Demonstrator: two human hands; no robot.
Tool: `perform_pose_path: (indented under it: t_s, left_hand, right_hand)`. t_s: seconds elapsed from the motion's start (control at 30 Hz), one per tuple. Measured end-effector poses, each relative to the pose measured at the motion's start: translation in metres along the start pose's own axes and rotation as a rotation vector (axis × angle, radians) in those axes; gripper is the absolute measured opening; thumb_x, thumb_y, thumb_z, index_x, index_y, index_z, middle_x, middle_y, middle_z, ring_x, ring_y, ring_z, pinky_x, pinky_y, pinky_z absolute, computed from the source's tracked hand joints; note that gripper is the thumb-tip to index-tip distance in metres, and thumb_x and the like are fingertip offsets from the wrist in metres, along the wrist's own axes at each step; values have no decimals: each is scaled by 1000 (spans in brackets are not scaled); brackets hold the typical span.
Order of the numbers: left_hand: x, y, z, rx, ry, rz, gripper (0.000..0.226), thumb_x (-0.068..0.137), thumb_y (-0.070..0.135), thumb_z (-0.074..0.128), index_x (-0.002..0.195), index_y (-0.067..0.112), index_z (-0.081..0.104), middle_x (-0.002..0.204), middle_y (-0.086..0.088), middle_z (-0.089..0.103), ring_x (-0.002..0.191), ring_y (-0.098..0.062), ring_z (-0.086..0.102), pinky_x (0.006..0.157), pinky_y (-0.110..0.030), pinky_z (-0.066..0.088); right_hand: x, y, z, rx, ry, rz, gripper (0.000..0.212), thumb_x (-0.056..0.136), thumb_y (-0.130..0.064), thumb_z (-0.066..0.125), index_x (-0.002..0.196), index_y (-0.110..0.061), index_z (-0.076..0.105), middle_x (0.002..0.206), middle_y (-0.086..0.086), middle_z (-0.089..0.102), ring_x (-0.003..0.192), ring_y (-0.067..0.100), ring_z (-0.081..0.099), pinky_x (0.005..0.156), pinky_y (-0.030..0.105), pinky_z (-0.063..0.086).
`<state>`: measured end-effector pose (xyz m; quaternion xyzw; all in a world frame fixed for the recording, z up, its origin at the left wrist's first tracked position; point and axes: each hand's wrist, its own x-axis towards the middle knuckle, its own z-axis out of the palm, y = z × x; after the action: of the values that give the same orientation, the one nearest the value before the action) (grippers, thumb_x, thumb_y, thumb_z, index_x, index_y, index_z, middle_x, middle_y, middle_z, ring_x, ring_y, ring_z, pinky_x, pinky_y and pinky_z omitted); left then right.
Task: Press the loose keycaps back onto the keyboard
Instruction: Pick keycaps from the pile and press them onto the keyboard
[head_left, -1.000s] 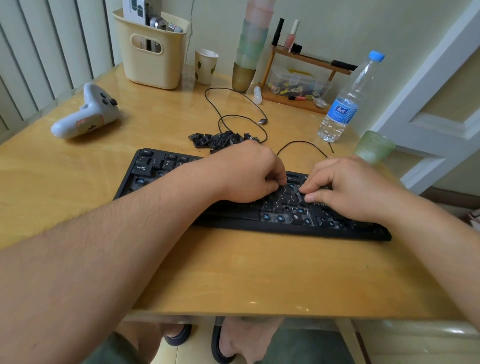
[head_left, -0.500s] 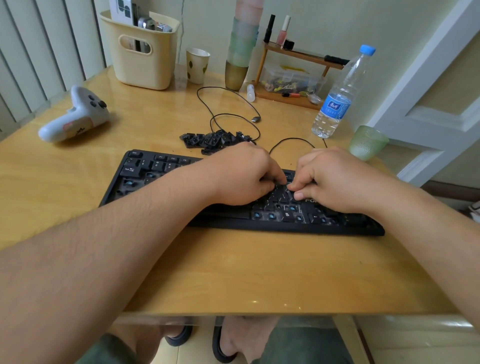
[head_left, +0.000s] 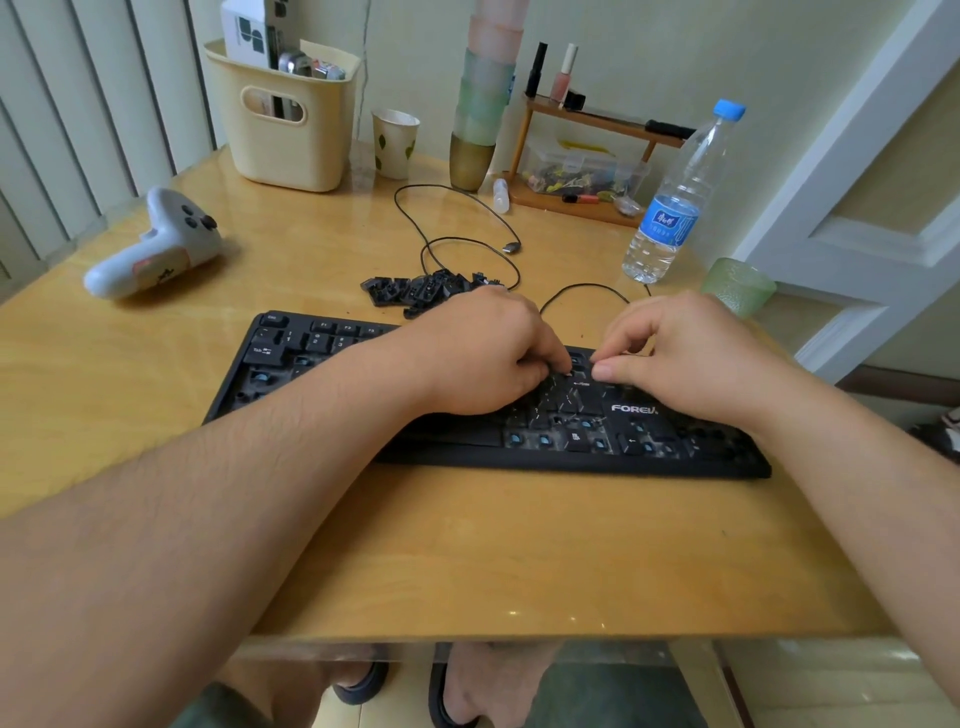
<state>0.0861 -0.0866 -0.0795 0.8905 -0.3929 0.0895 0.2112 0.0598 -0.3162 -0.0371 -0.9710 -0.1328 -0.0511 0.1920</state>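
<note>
On top of the wide yellow desk (head_left: 156, 395) lies a long black keyboard (head_left: 571, 457), close to the person's side. Many of its spots are bare, with little blue stems showing. Two bare hands sit over its middle. The left hand (head_left: 478, 358) has its fingers curled down onto the keys, and the right hand (head_left: 691, 358) has its fingers bent too, with the thumb sticking out flat. Their fingertips almost meet over one spot. I think a small cap is being pushed in there, but the fingers hide it, so I cannot tell what either grip holds.

Just behind the left hand, a heap of loose keycaps (head_left: 415, 291) waits on the desk. They look tiny, light and hard, and a bit slippery. It is best to pinch one by its sides, then push straight down on its top. A crooked push could bend a stem.

The keyboard's right end is hard to make out.
</note>
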Motion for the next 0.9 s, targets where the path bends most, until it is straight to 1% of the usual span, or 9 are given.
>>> perform_pose_path:
  t_s: [0.07,0.13,0.2,0.33,0.43,0.53,0.77,0.83,0.9]
  left_hand:
    - [0,0,0,-12,10,3,31,98,25,62,122,40,74,112,7,69,115,-15,57,109,-35,41]
    - [-1,1,1,-27,17,4,30,96,26,63,120,42,75,110,9,69,113,-13,56,107,-37,44]
    - [-1,1,1,-39,20,8,29,96,26,64,118,41,75,109,10,69,112,-12,56,105,-38,45]
    - [-1,0,0,-43,28,6,28,96,26,65,117,40,76,106,10,69,109,-12,56,105,-38,46]
    - [-1,-1,1,-38,18,-3,28,96,27,64,117,41,75,108,11,69,110,-12,56,105,-39,46]
    - [-1,-1,1,-31,16,-3,28,96,27,64,117,40,75,107,10,69,110,-13,56,103,-39,47]
    - [-1,-1,1,-41,-11,27,26,96,31,66,117,43,76,105,14,70,108,-7,56,108,-33,41]
    - [-1,-3,-4,-18,-10,13,24,95,34,67,115,45,75,104,15,69,107,-7,56,107,-34,42]
    - [-2,-11,-14,54,46,-39,23,95,34,66,113,45,75,104,14,68,106,-10,56,103,-37,45]
  right_hand:
    - [0,-1,5,40,0,70,15,73,-36,92,68,-34,78,78,-9,72,76,11,65,69,31,53]
    - [-1,-5,12,-20,-62,89,19,71,-38,93,66,-32,76,72,-9,70,66,6,60,62,28,48]
    - [-1,-9,12,-83,-89,90,21,72,-39,92,65,-30,74,70,-9,70,65,3,59,61,27,46]
    - [0,-10,8,-19,-62,100,19,74,-36,91,67,-27,76,66,-7,70,57,1,56,58,24,46]
    - [-1,-10,12,-61,-94,106,20,75,-36,91,68,-26,75,63,-11,68,55,-2,55,57,22,43]
    - [0,-8,11,7,-78,133,18,76,-34,91,69,-25,76,61,-12,68,53,-2,54,58,23,43]
    - [12,-11,9,-33,-145,109,17,75,-33,91,70,-27,76,56,-15,62,52,-1,51,58,25,44]
    - [22,-11,6,45,-98,105,16,79,-33,89,72,-25,77,56,-13,62,52,1,49,58,26,43]
    - [34,-13,9,110,-20,85,12,83,-33,86,77,-27,77,66,-10,67,61,6,56,62,27,47]
